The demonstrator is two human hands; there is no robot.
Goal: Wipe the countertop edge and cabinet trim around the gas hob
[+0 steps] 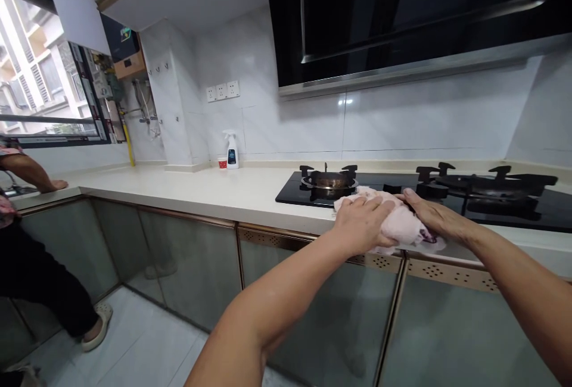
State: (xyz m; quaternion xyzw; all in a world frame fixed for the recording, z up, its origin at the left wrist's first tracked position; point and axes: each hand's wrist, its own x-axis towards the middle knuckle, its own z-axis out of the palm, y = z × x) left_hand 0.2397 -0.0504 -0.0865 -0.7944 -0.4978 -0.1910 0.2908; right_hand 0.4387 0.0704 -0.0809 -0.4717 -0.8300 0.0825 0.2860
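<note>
"Head view: nearest?"

"My forearms (272, 300). Left hand (363, 224) half-curled, gripping a pink cloth (402, 226); right hand (426, 211) against its right side, grip unclear."

"Cloth's position?"

"Bunched over the cooktop's (290, 189) front edge, onto the tabletop (179, 189)."

"Technique?"

"I'd press evenly, loose folds tucked, clear of the burner (330, 181)."

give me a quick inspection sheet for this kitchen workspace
Surface: pale counter with a black gas hob
Job's things: pink cloth, bunched at the hob's front edge, dark purple patch showing
Clutter: spray bottle and red cup near the back wall
Hands: left hand and right hand both on the cloth; grip can't be told
Cables: nothing seen on the counter
Surroundings: range hood above the hob; wall sockets; another person's hand at far left
</note>
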